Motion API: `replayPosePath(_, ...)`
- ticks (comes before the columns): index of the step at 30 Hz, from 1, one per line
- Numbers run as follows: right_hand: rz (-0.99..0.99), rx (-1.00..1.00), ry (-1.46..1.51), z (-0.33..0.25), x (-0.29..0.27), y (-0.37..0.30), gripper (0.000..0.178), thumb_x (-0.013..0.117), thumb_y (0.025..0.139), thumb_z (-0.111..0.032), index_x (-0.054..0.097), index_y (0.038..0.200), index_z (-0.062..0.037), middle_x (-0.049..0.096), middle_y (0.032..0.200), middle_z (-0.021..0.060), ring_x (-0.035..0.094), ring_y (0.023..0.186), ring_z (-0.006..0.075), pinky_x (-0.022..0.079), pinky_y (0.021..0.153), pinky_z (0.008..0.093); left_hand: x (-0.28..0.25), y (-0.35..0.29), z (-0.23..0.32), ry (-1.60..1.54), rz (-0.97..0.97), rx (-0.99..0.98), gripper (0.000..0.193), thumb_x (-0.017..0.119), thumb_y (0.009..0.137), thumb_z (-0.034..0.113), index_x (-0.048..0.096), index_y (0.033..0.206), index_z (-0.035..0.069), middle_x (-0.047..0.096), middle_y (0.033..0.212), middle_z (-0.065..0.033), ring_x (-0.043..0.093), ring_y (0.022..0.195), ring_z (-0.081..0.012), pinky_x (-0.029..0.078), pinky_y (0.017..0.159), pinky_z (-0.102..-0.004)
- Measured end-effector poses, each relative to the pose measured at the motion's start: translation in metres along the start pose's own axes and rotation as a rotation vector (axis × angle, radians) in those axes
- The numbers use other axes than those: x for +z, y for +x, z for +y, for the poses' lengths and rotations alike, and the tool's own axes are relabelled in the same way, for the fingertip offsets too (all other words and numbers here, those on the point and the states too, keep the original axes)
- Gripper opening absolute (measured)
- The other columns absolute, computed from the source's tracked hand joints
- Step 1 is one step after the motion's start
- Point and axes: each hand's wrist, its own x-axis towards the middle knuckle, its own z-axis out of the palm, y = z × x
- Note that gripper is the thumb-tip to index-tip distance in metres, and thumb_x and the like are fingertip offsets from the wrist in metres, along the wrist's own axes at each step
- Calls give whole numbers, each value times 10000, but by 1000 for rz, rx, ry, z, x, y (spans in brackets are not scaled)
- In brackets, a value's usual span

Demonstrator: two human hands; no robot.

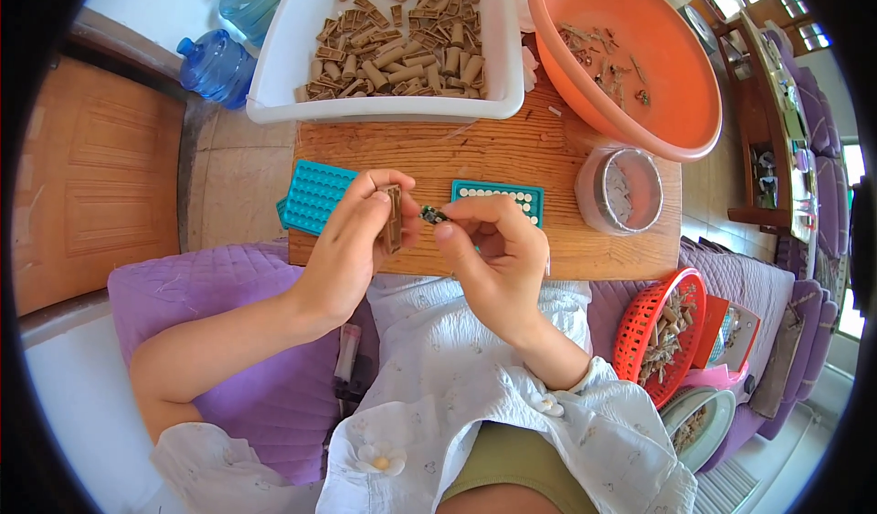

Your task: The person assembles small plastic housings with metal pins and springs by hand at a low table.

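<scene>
Over the near part of the wooden table, my left hand [352,231] grips a brown plastic casing [392,219] between thumb and fingers, its hollow side turned to the right. My right hand [493,254] pinches a small dark green piece [432,214], which looks like a tiny circuit board, close beside the casing but apart from it. Behind my right hand lies a teal tray [498,188] with rows of round white pieces, partly covered by the fingers. Left of my left hand rests another teal tray [315,196] with rows of small round hollows.
A white bin [274,84] of brown casings stands at the back. An orange basin [671,103] with small parts and a clear tub [632,190] are on the right. A red basket [632,340] of parts sits lower right. Blue water bottles [216,64] stand on the floor.
</scene>
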Motion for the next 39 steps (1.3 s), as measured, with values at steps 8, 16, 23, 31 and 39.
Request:
replayPosePath(8,-72,-52,-108,6,-2,-7,134,594,744,74,537,852,20,579,775,57,549,637,71,448,548,181,0,-4,-2,263,-168,188,278,432,903,130,392,1161,35,498,1111,-73,484,970,-106,421,849,-257)
replayPosePath(16,78,-218,-61,9,6,-11,149,641,691,71,544,787,12,563,688,59,501,541,81,376,442,191,0,-8,1,384,-208,303,341,508,856,65,434,1185,20,529,1105,-88,505,1016,-140,419,876,-264)
replayPosePath(23,138,-351,-121,5,7,-13,184,652,670,98,540,786,8,556,685,48,426,521,51,315,428,177,-2,-7,1,354,-232,286,392,537,831,41,435,1209,25,543,1101,-86,520,1002,-138,432,873,-265)
replayPosePath(31,-34,-376,-136,13,7,-6,175,626,702,65,584,859,0,540,732,61,470,560,106,372,463,207,-1,-4,3,304,-160,227,435,519,858,106,380,1266,45,531,1131,-91,517,989,-119,436,858,-257)
replayPosePath(39,15,93,340,21,19,-19,269,489,791,84,471,1043,-10,428,995,86,500,695,80,430,550,196,4,1,10,303,-123,135,337,421,909,175,388,1210,26,549,1070,-83,550,905,-105,502,669,-207)
